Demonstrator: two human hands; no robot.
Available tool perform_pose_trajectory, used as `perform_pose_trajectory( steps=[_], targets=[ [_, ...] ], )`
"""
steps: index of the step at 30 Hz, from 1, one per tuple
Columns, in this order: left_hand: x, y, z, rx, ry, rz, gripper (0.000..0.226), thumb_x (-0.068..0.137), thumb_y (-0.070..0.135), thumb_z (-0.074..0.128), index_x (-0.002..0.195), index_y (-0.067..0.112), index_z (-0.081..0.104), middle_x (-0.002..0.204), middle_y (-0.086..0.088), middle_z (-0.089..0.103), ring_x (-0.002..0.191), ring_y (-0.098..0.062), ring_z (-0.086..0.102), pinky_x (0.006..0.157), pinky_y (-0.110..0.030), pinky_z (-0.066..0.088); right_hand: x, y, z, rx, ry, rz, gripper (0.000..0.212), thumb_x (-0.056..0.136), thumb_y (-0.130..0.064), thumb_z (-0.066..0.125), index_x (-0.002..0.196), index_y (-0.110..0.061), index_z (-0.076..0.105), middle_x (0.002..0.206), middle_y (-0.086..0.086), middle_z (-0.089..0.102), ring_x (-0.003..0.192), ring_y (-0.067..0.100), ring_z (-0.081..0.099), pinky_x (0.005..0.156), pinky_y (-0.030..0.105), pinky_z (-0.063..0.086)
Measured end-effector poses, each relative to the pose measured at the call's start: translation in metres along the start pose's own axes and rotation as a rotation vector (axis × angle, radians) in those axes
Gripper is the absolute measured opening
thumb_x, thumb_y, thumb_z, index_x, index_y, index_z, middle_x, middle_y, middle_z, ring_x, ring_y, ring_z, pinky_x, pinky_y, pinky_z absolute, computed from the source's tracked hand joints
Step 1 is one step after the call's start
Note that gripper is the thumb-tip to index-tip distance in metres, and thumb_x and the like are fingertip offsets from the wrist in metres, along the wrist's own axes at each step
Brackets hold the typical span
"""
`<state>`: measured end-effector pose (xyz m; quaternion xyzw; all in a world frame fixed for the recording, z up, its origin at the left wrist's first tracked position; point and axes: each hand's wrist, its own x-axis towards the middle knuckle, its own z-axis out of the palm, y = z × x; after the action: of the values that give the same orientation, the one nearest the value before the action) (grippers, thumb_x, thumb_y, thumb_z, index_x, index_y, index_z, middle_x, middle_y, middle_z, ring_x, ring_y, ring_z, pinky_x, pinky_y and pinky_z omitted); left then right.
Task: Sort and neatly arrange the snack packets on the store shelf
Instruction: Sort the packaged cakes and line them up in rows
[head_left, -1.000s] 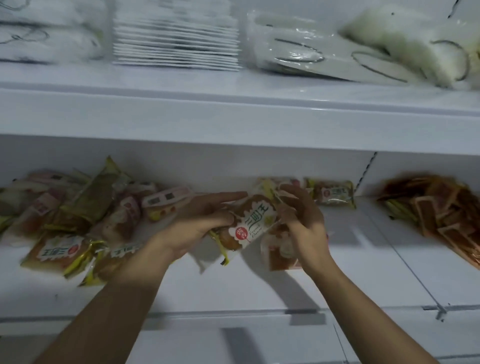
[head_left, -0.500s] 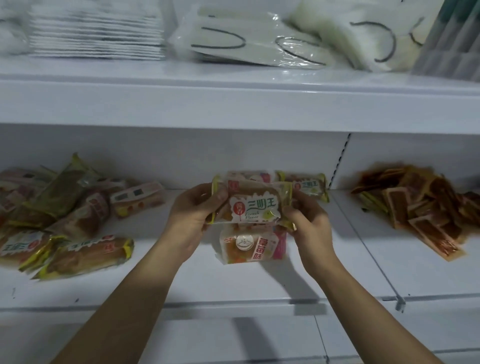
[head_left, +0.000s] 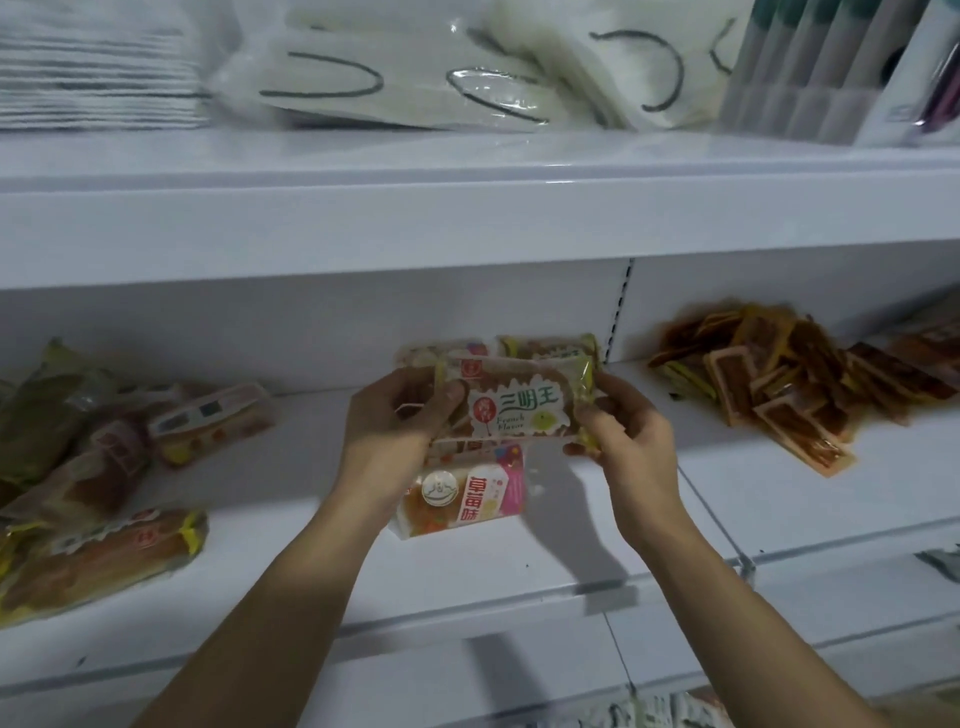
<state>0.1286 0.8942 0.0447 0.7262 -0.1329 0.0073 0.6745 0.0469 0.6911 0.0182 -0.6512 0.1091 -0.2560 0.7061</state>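
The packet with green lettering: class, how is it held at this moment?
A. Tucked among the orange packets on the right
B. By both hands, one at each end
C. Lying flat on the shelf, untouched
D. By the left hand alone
B: the left hand and right hand each grip one end of the packet with green lettering, above the shelf.

Both forearms reach up and forward. Left hand (head_left: 397, 421) and right hand (head_left: 626, 434) face each other, fingers curled, pinching opposite ends.
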Motion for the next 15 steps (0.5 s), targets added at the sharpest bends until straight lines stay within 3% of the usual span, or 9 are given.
perform_pose_trajectory(
  steps=[3,7,11,12,14,15],
  targets=[
    [0.005,-0.002,0.029,0.104,0.008,0.03,0.017,0.089,0.024,0.078,0.103,0.016,0.075,0.09,0.004,0.078,0.079,-0.009,0.075,0.067,-0.027,0.061,0.013,0.008,-0.026,-0.012,0.055,0.012,0.046,0.08,-0.025,0.068,0.126,-0.021,0.067,0.096,0.007,0.073,0.088,0.024,0.073,0.067,0.034,0.058],
    [0.019,-0.014,0.08,0.24,-0.004,0.04,0.015,0.092,0.031,0.074,0.101,0.019,0.073,0.083,0.008,0.075,0.072,-0.01,0.072,0.061,-0.031,0.059,0.043,0.022,-0.063,-0.03,0.087,0.034,0.041,0.074,-0.033,0.068,0.115,-0.033,0.067,0.096,0.009,0.069,0.081,0.016,0.071,0.063,0.032,0.055],
    [0.036,-0.023,0.132,0.257,0.101,-0.014,0.052,0.078,0.056,0.072,0.119,0.026,0.064,0.091,0.007,0.075,0.083,-0.011,0.073,0.078,-0.042,0.061,0.08,0.039,-0.094,-0.101,0.101,0.034,0.03,0.084,-0.038,0.066,0.113,-0.032,0.066,0.086,-0.008,0.07,0.083,0.013,0.071,0.06,0.028,0.056],
    [0.037,-0.025,0.145,0.253,0.123,-0.03,0.051,0.077,0.054,0.074,0.121,0.034,0.059,0.093,0.008,0.072,0.085,-0.004,0.071,0.08,-0.036,0.061,0.091,0.045,-0.102,-0.121,0.083,0.04,0.037,0.085,-0.038,0.068,0.12,-0.026,0.065,0.088,-0.007,0.07,0.084,0.015,0.071,0.061,0.029,0.056],
    [0.036,-0.031,0.172,0.283,0.169,-0.009,0.042,0.081,0.027,0.08,0.102,0.043,0.048,0.086,0.014,0.061,0.079,0.016,0.062,0.071,-0.007,0.05,0.113,0.055,-0.119,-0.147,0.044,0.084,0.044,0.088,-0.027,0.073,0.129,-0.016,0.061,0.095,0.001,0.069,0.083,0.018,0.071,0.061,0.031,0.057],
    [0.034,-0.032,0.184,0.315,0.202,0.011,0.047,0.081,0.016,0.08,0.092,0.043,0.043,0.082,0.015,0.056,0.077,0.017,0.06,0.067,-0.005,0.045,0.122,0.058,-0.125,-0.149,0.025,0.096,0.039,0.092,-0.019,0.074,0.128,-0.014,0.06,0.096,0.003,0.069,0.083,0.02,0.07,0.062,0.031,0.057]
  ],
)
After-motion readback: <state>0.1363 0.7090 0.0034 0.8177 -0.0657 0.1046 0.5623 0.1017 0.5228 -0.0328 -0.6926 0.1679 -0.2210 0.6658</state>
